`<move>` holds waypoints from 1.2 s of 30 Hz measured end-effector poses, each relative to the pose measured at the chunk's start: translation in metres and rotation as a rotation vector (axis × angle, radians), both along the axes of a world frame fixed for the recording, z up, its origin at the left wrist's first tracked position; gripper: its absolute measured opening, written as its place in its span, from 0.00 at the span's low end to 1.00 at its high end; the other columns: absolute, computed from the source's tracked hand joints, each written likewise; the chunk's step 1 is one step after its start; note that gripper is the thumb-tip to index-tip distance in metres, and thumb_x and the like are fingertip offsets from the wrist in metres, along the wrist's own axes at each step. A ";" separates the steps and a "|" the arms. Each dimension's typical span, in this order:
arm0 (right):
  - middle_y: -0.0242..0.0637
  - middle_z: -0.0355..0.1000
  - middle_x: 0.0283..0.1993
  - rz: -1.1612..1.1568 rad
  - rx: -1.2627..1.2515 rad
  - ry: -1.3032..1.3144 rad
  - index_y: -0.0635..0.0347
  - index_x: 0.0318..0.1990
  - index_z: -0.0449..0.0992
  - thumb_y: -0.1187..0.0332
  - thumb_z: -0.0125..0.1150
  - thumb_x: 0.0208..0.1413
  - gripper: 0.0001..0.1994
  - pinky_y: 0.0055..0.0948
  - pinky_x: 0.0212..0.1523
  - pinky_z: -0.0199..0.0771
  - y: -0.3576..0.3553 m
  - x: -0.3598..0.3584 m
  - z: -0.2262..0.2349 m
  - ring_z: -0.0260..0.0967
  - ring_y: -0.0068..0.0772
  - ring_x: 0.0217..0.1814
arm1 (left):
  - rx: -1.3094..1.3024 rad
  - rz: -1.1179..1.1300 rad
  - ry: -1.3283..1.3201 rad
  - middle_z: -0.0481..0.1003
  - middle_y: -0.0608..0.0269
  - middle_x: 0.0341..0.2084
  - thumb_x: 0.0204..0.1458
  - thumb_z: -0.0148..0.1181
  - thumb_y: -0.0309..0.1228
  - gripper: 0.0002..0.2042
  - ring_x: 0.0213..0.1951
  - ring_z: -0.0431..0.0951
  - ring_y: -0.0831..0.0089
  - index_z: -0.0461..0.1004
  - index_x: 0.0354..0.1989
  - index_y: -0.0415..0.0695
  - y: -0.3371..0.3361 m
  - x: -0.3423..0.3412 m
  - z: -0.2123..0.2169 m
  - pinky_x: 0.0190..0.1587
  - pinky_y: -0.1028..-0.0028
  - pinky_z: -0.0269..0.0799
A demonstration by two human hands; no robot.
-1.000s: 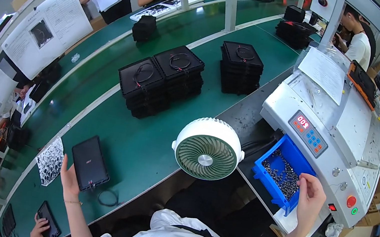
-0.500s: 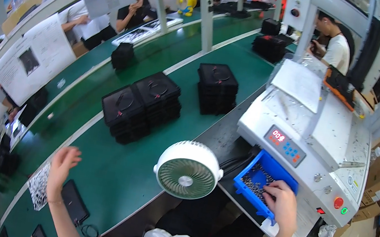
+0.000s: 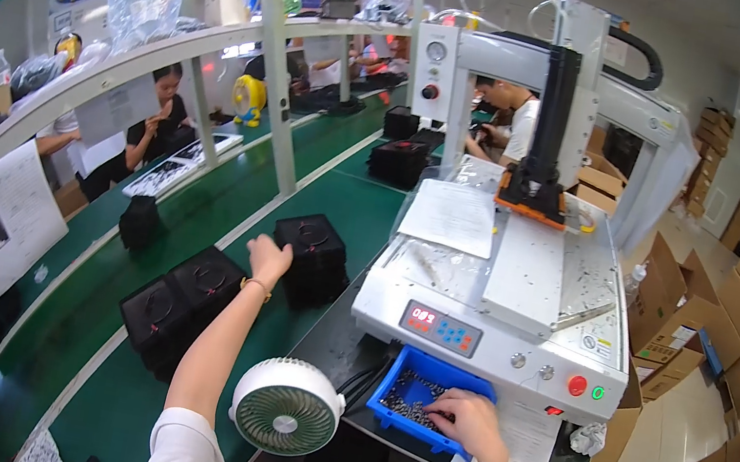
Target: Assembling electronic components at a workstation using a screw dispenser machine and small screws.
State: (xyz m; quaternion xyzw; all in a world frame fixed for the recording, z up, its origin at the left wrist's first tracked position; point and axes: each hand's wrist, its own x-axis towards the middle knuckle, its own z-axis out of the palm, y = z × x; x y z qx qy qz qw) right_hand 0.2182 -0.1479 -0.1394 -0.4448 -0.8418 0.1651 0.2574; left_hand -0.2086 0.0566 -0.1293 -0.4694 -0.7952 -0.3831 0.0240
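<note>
My left hand [image 3: 269, 260] is at the left edge of a stack of flat black cases [image 3: 310, 255], its fingers bent and the tips partly hidden. I cannot tell whether it grips the top case. Another double stack of black cases [image 3: 179, 304] lies just left of that forearm. My right hand [image 3: 467, 421] reaches into a blue plastic bin [image 3: 414, 430], its fingers drawn together among small dark metal pieces that look like screws [image 3: 411, 392]. What the fingertips hold is too small to make out.
A white round fan [image 3: 287, 409] stands between my forearms. Behind the bin is a white machine [image 3: 490, 336] with a control panel and an upright gantry. A green conveyor [image 3: 234, 242] runs along the left, with people beyond it. Cardboard boxes [image 3: 672, 314] are at the right.
My left hand has moved from the left, in the air, forward and right to the black stack. The right hand stays in the bin. The whole view has turned up and to the right.
</note>
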 end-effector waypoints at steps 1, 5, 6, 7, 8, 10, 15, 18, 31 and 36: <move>0.32 0.77 0.35 0.003 -0.011 0.005 0.52 0.33 0.84 0.66 0.67 0.46 0.06 0.34 0.39 0.75 0.000 0.000 0.000 0.75 0.38 0.36 | -0.120 0.017 -0.030 0.71 0.26 0.41 0.45 0.64 0.40 0.24 0.50 0.71 0.37 0.74 0.39 0.26 0.006 -0.006 0.002 0.52 0.56 0.72; 0.32 0.77 0.33 -0.028 -0.038 -0.019 0.52 0.31 0.83 0.66 0.67 0.46 0.05 0.34 0.37 0.74 -0.001 0.002 0.004 0.75 0.36 0.35 | -0.154 -0.010 -0.006 0.77 0.34 0.37 0.42 0.62 0.38 0.19 0.42 0.78 0.39 0.78 0.34 0.30 0.003 -0.002 0.019 0.48 0.55 0.73; 0.32 0.77 0.33 -0.040 -0.053 -0.041 0.52 0.31 0.83 0.66 0.67 0.47 0.05 0.34 0.37 0.74 -0.001 0.000 0.005 0.75 0.36 0.35 | -0.153 -0.012 0.000 0.77 0.34 0.37 0.42 0.62 0.38 0.19 0.42 0.78 0.39 0.78 0.34 0.30 0.004 -0.003 0.022 0.48 0.55 0.73; 0.32 0.77 0.33 -0.042 -0.052 -0.037 0.52 0.31 0.83 0.66 0.67 0.47 0.05 0.34 0.37 0.74 -0.001 0.000 0.005 0.75 0.36 0.35 | -0.146 -0.019 -0.072 0.77 0.36 0.36 0.43 0.63 0.35 0.18 0.39 0.79 0.42 0.77 0.33 0.29 -0.004 0.004 0.035 0.46 0.57 0.75; 0.32 0.76 0.33 -0.048 -0.058 -0.027 0.53 0.31 0.83 0.66 0.67 0.47 0.05 0.34 0.37 0.74 -0.001 0.000 0.005 0.76 0.36 0.35 | -0.140 -0.025 -0.144 0.78 0.38 0.34 0.44 0.64 0.32 0.16 0.37 0.80 0.44 0.77 0.32 0.28 -0.009 0.007 0.042 0.44 0.59 0.77; 0.32 0.76 0.33 -0.050 -0.065 -0.011 0.53 0.31 0.82 0.66 0.67 0.47 0.05 0.34 0.37 0.74 0.000 0.001 0.005 0.76 0.35 0.34 | 0.081 -0.180 -0.628 0.78 0.43 0.32 0.45 0.64 0.29 0.12 0.34 0.81 0.50 0.76 0.31 0.28 -0.009 0.007 0.040 0.42 0.63 0.79; 0.33 0.76 0.33 -0.061 -0.061 0.066 0.54 0.34 0.80 0.67 0.66 0.49 0.05 0.33 0.36 0.74 0.000 -0.003 0.006 0.76 0.35 0.34 | 0.468 -0.539 -1.645 0.76 0.54 0.31 0.50 0.61 0.20 0.04 0.37 0.80 0.63 0.72 0.29 0.32 -0.036 -0.012 0.035 0.44 0.71 0.80; 0.36 0.77 0.32 -0.127 -0.094 0.085 0.55 0.36 0.79 0.68 0.65 0.49 0.07 0.34 0.36 0.74 -0.001 0.002 0.003 0.76 0.37 0.33 | 0.425 -0.680 -1.727 0.75 0.54 0.35 0.53 0.60 0.21 0.05 0.41 0.78 0.64 0.71 0.35 0.32 -0.084 0.026 0.063 0.50 0.73 0.76; 0.46 0.76 0.38 0.119 -0.072 1.056 0.73 0.40 0.79 0.87 0.59 0.52 0.09 0.24 0.39 0.80 -0.029 -0.010 0.065 0.78 0.32 0.38 | 0.151 -1.030 -1.900 0.66 0.52 0.59 0.52 0.48 0.21 0.28 0.58 0.71 0.59 0.57 0.65 0.42 -0.234 0.126 0.119 0.57 0.58 0.72; 0.54 0.76 0.36 0.321 0.050 1.207 0.78 0.41 0.75 0.93 0.55 0.48 0.12 0.36 0.40 0.84 -0.052 -0.011 0.093 0.80 0.42 0.38 | 0.067 -0.970 -1.682 0.69 0.57 0.55 0.55 0.54 0.14 0.32 0.52 0.75 0.68 0.53 0.67 0.48 -0.249 0.169 0.113 0.51 0.67 0.77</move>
